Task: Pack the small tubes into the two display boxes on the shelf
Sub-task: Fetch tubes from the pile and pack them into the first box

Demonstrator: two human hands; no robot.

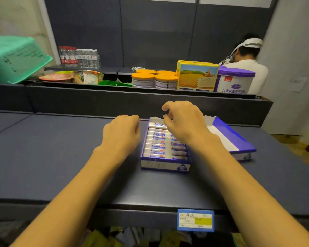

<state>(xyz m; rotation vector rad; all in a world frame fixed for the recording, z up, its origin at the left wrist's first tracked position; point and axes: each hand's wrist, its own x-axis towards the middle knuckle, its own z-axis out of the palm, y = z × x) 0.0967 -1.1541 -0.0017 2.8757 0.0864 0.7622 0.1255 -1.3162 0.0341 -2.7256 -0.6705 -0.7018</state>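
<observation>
Blue-and-white cardboard: the near display box (165, 164) sits mid-shelf (61, 157), packed with small tube cartons (156, 146) in two rows. The second display box (237, 139) lies just right of it, tilted, and looks empty. My right hand (184, 122) hovers over the far end, fingers curled; whether it pinches a carton I cannot tell. My left hand (122, 132) rests beside the box's left wall, loosely curled, holding nothing. I judge the cartons light, stiff, easily dented; take them by the long edges. Carton print is blurred. The purple tin (234, 81) behind reads 儿童学生配方; the shelf-edge price tag (195, 220) is handwritten and illegible.
</observation>
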